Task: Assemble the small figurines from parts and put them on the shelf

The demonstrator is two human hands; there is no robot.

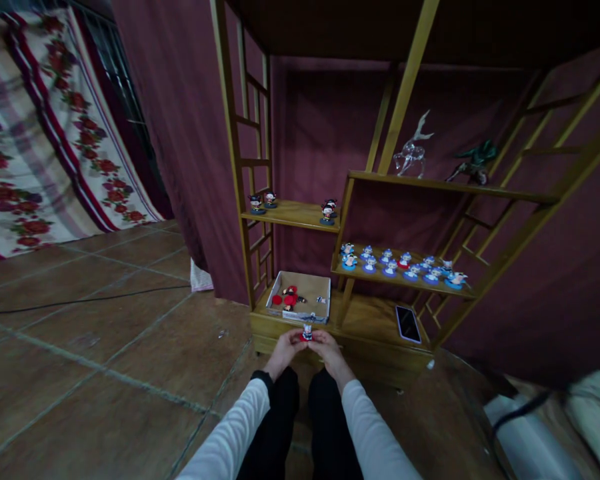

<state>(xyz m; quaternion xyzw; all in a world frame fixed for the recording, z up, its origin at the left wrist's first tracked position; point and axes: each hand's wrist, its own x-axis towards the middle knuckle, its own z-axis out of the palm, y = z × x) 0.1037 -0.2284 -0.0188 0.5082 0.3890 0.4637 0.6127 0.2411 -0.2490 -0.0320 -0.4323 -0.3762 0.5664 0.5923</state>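
You hold the red-based figurine (307,331) upright, pinched at its base between the fingers of your left hand (283,351) at nine o'clock and your right hand (331,351) at three. From it, the open box (307,319) with red pieces (291,300) sits at twelve o'clock, the shelved figurines (413,272) stand at two, and the phone (409,325) lies near three.

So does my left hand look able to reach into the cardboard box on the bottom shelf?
Probably yes: the cardboard box sits close in front of the left hand, and nothing covers its open top. That hand seems busy, though, holding the small figurine together with the right hand.
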